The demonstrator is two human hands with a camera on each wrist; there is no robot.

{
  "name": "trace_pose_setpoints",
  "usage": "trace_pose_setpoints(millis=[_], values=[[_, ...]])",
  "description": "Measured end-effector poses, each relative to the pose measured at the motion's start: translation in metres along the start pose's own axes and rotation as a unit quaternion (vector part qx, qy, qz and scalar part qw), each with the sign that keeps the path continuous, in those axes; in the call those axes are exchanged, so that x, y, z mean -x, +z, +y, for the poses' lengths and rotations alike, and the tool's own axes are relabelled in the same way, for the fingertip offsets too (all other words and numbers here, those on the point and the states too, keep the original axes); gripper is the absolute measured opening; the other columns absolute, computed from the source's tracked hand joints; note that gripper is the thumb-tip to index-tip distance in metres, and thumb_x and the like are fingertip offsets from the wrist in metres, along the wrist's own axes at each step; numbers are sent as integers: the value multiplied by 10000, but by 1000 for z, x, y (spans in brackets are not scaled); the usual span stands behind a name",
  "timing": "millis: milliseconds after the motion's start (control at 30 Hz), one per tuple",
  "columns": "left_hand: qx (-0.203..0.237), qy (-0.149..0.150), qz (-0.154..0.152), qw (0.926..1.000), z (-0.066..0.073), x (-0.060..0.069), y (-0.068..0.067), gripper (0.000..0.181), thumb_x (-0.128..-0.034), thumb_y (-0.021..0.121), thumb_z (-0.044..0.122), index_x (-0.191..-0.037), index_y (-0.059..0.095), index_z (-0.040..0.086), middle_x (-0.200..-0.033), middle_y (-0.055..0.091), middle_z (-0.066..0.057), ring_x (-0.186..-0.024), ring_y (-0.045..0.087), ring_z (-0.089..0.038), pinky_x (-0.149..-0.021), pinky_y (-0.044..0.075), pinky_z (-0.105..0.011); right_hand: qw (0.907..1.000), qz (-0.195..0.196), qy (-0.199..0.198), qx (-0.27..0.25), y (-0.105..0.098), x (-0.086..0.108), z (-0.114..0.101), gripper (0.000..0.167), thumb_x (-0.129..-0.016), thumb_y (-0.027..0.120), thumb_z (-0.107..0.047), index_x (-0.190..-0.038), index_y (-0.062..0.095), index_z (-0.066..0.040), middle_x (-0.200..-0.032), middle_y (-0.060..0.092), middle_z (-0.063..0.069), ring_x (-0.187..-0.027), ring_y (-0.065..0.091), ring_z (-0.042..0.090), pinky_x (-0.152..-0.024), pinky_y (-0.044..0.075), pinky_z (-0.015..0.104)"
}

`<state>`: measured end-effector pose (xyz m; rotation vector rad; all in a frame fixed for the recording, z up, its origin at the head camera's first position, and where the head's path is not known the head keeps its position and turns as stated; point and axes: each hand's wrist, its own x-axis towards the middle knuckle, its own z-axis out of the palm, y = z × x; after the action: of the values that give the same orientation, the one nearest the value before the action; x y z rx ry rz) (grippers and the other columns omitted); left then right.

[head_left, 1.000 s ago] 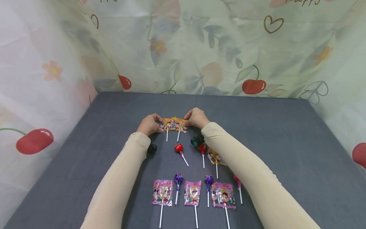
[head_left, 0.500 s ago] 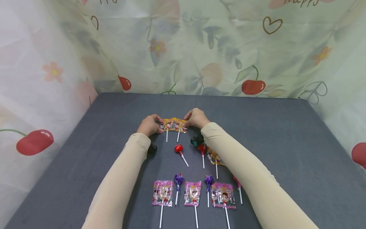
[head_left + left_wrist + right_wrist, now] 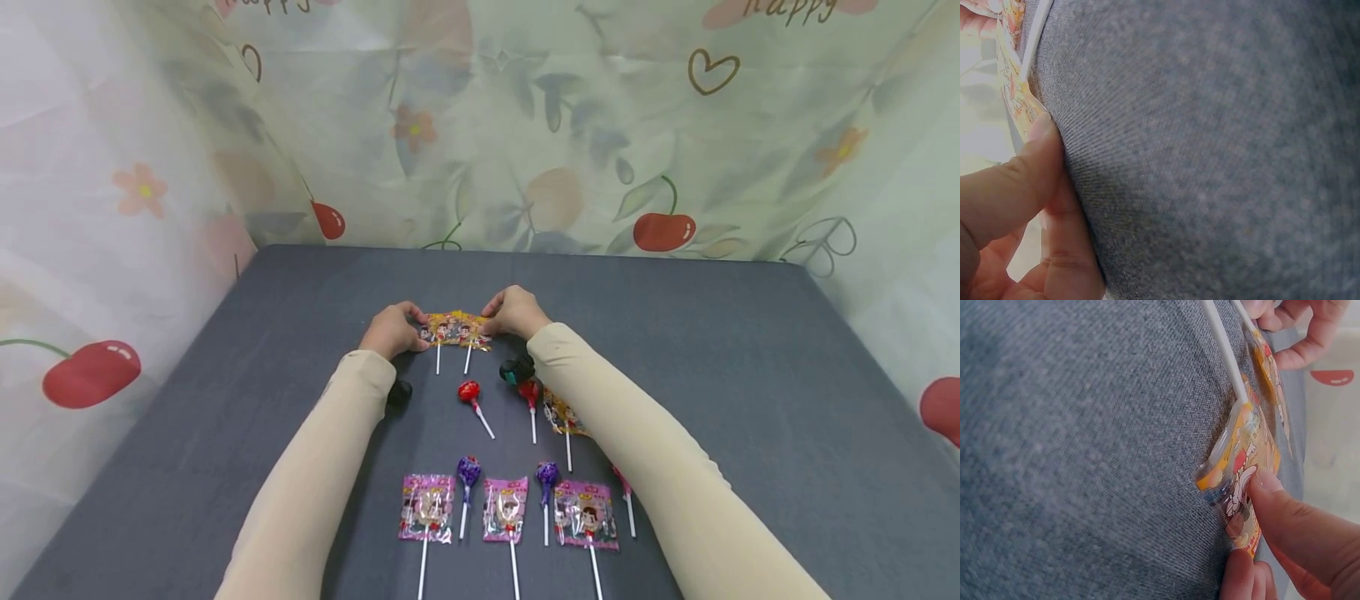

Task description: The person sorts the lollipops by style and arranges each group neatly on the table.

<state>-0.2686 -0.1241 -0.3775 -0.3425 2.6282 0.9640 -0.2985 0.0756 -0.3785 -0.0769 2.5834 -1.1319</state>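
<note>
Two flat lollipops in yellow wrappers lie side by side toward the far part of the table, white sticks pointing at me. My left hand [image 3: 392, 331] pinches the outer edge of the left lollipop [image 3: 442, 330]; in the left wrist view the thumb [image 3: 1044, 134] lies on its wrapper. On the other side, my right hand [image 3: 517, 312] holds the right lollipop [image 3: 472, 327] by its outer edge. The right wrist view shows the thumb [image 3: 1272, 490] on top of that wrapper [image 3: 1238, 503]. Between the hands, the two wrappers touch or overlap; which, I cannot tell.
Nearer me lie two red lollipops [image 3: 468, 392] and another yellow-wrapped lollipop [image 3: 562, 415], partly under my right sleeve [image 3: 645, 425]. A front row has pink-wrapped flat lollipops [image 3: 506, 510], purple ones [image 3: 468, 471] and a pink one [image 3: 627, 496]. A patterned curtain [image 3: 487, 125] surrounds the table.
</note>
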Motion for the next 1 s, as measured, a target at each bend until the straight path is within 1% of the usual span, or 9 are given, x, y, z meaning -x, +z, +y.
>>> trace_pose_setpoints(millis=[100, 200, 300, 367, 467, 600, 767, 900, 1000], values=[[-14, 34, -5, 10000, -1, 0, -1, 375, -846, 741, 90, -1179, 575, 135, -1318, 500, -162, -1013, 449, -284, -840, 366, -366, 9998, -101, 21, -176, -1, 0, 0, 270, -788, 795, -75, -1034, 704, -14, -963, 708, 136, -751, 654, 157, -733, 518, 294], [-23, 83, 4, 10000, -1, 0, -1, 378, -841, 744, 87, -1179, 580, 133, -1334, 499, -167, -1020, 452, -287, -850, 370, -368, 9980, -270, 124, -553, -3, 0, -1, 296, -804, 772, -45, -1080, 677, 10, -1056, 676, 169, -790, 668, 186, -774, 541, 315], [-10, 89, 11, 10000, -1, 0, -1, 375, -843, 743, 88, -1177, 580, 133, -1331, 503, -167, -1020, 455, -288, -850, 372, -368, 9931, -481, 252, -1038, -7, 1, -3, 351, -828, 743, -29, -1154, 629, 34, -1156, 615, 183, -872, 660, 225, -833, 541, 338], [18, 61, 13, 10000, -1, 0, 0, 373, -845, 741, 89, -1177, 579, 134, -1326, 503, -164, -1016, 453, -287, -844, 371, -367, 9900, -651, 248, -1226, -13, 3, -5, 390, -853, 723, -47, -1211, 592, 36, -1212, 577, 180, -954, 644, 248, -877, 528, 353], [67, -1, 31, 10000, 0, 0, 0, 371, -844, 743, 89, -1173, 578, 140, -1313, 507, -157, -1009, 453, -285, -831, 366, -364, 9834, -948, 91, -1547, -25, 9, -9, 450, -878, 699, -66, -1284, 536, 39, -1283, 542, 185, -1095, 606, 297, -950, 491, 392], [77, -49, 63, 9999, 0, 0, 1, 371, -840, 747, 90, -1167, 579, 145, -1302, 513, -151, -1003, 455, -284, -824, 360, -361, 9774, -1296, -383, -1627, -45, 24, -10, 462, -913, 663, -94, -1324, 496, 33, -1328, 522, 200, -1208, 550, 326, -1010, 441, 443], [17, -36, 29, 10000, 0, 0, 1, 368, -843, 746, 95, -1167, 577, 142, -1299, 511, -153, -1004, 455, -285, -827, 362, -365, 9780, -1560, -774, -1147, -62, 50, 0, 411, -923, 652, -115, -1292, 517, 2, -1344, 512, 225, -1195, 552, 308, -1016, 430, 468], [-7, -11, 7, 10000, 0, 0, 0, 366, -845, 744, 97, -1169, 580, 139, -1302, 513, -153, -1004, 457, -281, -827, 365, -362, 9811, -1596, -962, -516, -68, 71, 16, 409, -911, 671, -133, -1273, 539, 4, -1331, 522, 237, -1182, 543, 300, -1009, 435, 461], [19, -11, 16, 10000, 0, 0, 0, 365, -845, 743, 95, -1170, 582, 139, -1307, 515, -151, -1004, 458, -280, -826, 366, -361, 9811, -1576, -1087, -268, -70, 85, 32, 416, -899, 687, -141, -1258, 551, 22, -1298, 549, 234, -1182, 541, 307, -1004, 434, 453]])
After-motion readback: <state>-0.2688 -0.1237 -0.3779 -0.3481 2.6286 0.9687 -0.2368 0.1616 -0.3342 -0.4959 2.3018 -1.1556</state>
